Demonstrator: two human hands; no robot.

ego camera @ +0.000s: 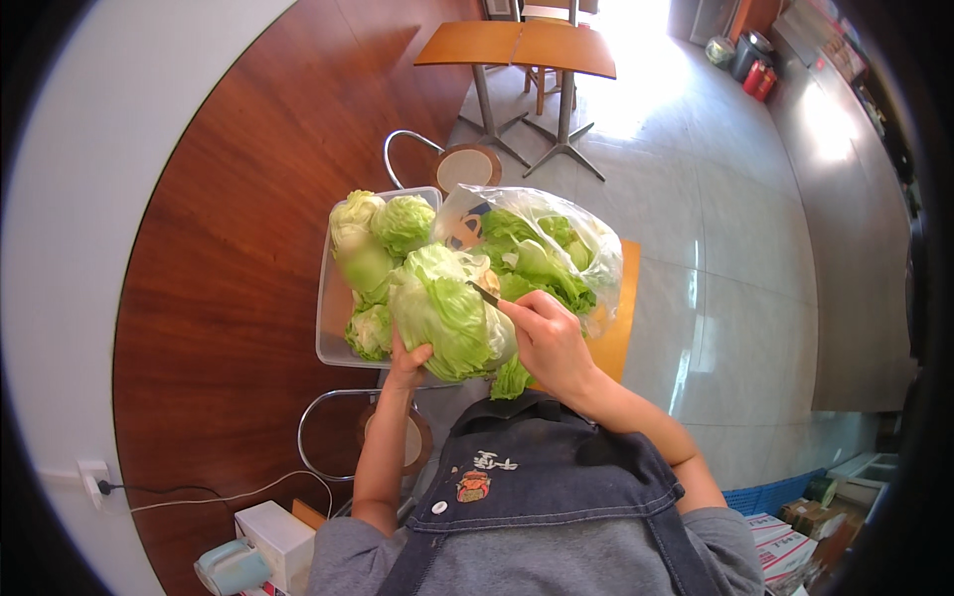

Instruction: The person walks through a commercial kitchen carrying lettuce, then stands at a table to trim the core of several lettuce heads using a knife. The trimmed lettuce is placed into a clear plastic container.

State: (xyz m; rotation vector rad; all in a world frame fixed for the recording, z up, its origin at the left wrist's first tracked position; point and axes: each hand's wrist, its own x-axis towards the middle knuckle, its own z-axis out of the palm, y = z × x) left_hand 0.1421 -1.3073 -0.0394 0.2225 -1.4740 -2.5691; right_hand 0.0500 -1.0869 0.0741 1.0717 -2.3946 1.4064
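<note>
My left hand (408, 363) supports a large head of iceberg lettuce (447, 316) from below, its thumb against the outer leaves. In my right hand (548, 331) is a small knife (484, 293), its dark blade against the lettuce near the pale brownish stem end (488, 277). Left of the held head stands a translucent plastic tub (325, 328) with several lettuce heads (403, 223) in it. To the right, a clear plastic bag (607, 261) lies open with loose green lettuce leaves (548, 270) inside. Another leaf (511, 378) lies just below the held head.
A wooden tabletop (628, 298) shows beside the bag. One round-seated metal chair (468, 168) stands beyond the tub, another (320, 432) near my left arm. A cord (261, 484) runs from a wall socket (95, 477). Cartons (782, 547) are at lower right.
</note>
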